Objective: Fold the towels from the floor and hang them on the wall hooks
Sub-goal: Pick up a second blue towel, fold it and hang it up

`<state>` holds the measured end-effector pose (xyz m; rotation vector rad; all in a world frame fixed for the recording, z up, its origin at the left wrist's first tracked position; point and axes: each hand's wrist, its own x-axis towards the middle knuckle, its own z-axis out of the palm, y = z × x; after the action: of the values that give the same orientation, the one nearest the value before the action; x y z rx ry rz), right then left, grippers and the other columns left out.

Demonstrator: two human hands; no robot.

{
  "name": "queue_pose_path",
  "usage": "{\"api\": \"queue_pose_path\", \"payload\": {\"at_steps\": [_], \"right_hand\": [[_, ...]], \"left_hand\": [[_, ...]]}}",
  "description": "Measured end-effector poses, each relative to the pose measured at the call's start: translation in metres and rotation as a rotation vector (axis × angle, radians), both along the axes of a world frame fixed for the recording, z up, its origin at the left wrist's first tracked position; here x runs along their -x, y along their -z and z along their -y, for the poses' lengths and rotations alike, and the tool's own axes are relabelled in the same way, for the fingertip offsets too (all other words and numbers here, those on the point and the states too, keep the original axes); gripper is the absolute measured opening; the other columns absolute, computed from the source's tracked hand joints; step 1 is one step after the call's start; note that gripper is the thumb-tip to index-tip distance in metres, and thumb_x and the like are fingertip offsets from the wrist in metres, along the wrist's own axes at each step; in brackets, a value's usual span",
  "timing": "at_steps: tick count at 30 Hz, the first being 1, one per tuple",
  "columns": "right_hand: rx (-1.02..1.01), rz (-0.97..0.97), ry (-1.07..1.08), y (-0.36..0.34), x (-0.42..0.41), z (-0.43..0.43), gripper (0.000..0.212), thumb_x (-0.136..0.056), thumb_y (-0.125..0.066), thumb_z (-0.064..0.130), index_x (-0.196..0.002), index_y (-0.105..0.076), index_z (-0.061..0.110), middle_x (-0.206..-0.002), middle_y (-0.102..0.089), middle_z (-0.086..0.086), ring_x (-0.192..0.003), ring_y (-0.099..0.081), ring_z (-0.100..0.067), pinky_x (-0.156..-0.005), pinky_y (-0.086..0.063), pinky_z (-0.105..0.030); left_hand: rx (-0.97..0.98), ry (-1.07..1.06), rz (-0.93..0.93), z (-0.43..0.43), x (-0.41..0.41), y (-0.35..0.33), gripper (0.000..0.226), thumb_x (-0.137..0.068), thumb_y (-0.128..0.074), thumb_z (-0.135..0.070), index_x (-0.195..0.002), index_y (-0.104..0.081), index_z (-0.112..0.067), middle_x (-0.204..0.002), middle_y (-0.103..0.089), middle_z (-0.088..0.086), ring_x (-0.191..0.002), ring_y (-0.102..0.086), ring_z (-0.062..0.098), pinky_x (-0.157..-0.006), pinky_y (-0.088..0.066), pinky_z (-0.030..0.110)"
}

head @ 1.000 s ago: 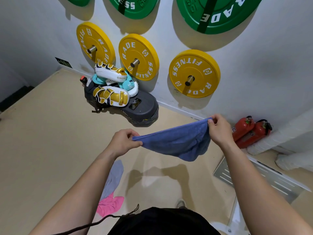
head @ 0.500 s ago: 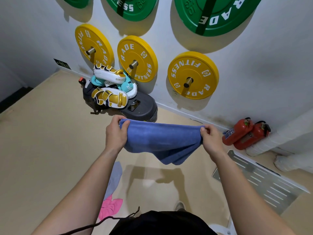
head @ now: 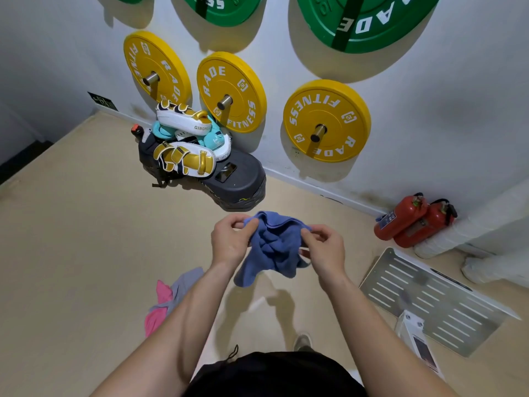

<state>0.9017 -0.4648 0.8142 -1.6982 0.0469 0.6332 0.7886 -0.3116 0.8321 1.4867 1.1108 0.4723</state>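
Gym corner here: beige floor (head: pixel 71 253), white wall (head: pixel 429 124) hung with weight plates. The blue towel (head: pixel 274 247) is up in the air between both hands. The left hand (head: pixel 232 242) has a pinch grip on one top corner and the right hand (head: pixel 326 247) pinches the other. The hands are close together, so the cloth sags in a crumpled bunch.

Looks like mid-fold to me. Next it needs the corners matched and the edges squared up, then a hook, though I can't spot a free one. A pink towel (head: pixel 156 319) and a grey towel (head: pixel 186 282) wait on the floor.

Readable stuff: the yellow plates (head: pixel 326 121) say "RADE FITNESS", a green plate (head: pixel 366 21) shows "RADE", and a boxing pad (head: pixel 183 118) reads "GINGPA", cut off.
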Motion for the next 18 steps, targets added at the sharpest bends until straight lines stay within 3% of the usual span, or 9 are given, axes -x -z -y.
{"api": "queue_pose_path", "payload": {"at_steps": [2, 5, 8, 11, 14, 18], "right_hand": [[-0.056, -0.015, -0.045, -0.005, 0.016, -0.006, 0.005, -0.09, -0.068, 0.013, -0.085, -0.068, 0.012, -0.086, -0.074, -0.015, -0.076, -0.072, -0.027, -0.067, -0.06, -0.039], [-0.073, 0.005, -0.13, -0.013, 0.022, -0.007, 0.007, -0.091, -0.067, 0.013, -0.084, -0.067, 0.013, -0.084, -0.072, -0.014, -0.077, -0.071, -0.025, -0.069, -0.06, -0.037], [-0.01, 0.14, -0.302, -0.02, -0.004, 0.003, 0.008, -0.093, -0.061, 0.009, -0.086, -0.064, 0.011, -0.077, -0.064, -0.001, -0.073, -0.061, -0.015, -0.077, -0.055, -0.037], [0.036, 0.183, -0.148, -0.027, -0.043, 0.012, 0.013, -0.097, -0.053, 0.012, -0.087, -0.06, 0.016, -0.078, -0.061, -0.002, -0.077, -0.057, -0.018, -0.077, -0.052, -0.04], [0.229, 0.212, -0.034, -0.025, -0.065, 0.015, 0.018, -0.095, -0.05, 0.019, -0.078, -0.055, 0.021, -0.069, -0.052, 0.003, -0.066, -0.046, -0.016, -0.058, -0.038, -0.031], [0.318, 0.119, 0.025, -0.018, -0.055, 0.008, 0.026, -0.087, -0.048, 0.009, -0.062, -0.044, 0.017, -0.062, -0.041, 0.002, -0.059, -0.035, -0.018, -0.051, -0.028, -0.026]], "left_hand": [[0.047, 0.02, 0.012, 0.015, -0.002, -0.001, 0.006, -0.082, -0.077, -0.019, -0.082, -0.073, -0.014, -0.07, -0.069, 0.003, -0.068, -0.069, 0.024, -0.07, -0.061, 0.053], [0.02, 0.063, 0.009, 0.018, 0.001, -0.001, 0.008, -0.077, -0.076, -0.03, -0.08, -0.074, -0.022, -0.073, -0.07, -0.002, -0.075, -0.072, 0.026, -0.074, -0.062, 0.048], [-0.093, 0.059, -0.024, 0.001, 0.01, -0.007, 0.006, -0.084, -0.071, -0.026, -0.079, -0.067, -0.024, -0.074, -0.067, -0.01, -0.074, -0.062, 0.014, -0.07, -0.053, 0.028], [-0.176, -0.07, -0.068, -0.031, 0.023, -0.012, 0.007, -0.095, -0.058, -0.022, -0.092, -0.059, -0.016, -0.086, -0.062, -0.007, -0.084, -0.056, 0.016, -0.069, -0.041, 0.027], [-0.239, -0.124, -0.178, -0.054, 0.026, -0.009, 0.012, -0.097, -0.058, -0.026, -0.1, -0.061, -0.015, -0.099, -0.065, -0.001, -0.093, -0.057, 0.02, -0.08, -0.041, 0.03], [-0.184, -0.174, -0.289, -0.052, 0.016, 0.001, 0.017, -0.093, -0.059, -0.024, -0.101, -0.064, -0.009, -0.102, -0.066, 0.008, -0.092, -0.059, 0.027, -0.083, -0.046, 0.033]]}}
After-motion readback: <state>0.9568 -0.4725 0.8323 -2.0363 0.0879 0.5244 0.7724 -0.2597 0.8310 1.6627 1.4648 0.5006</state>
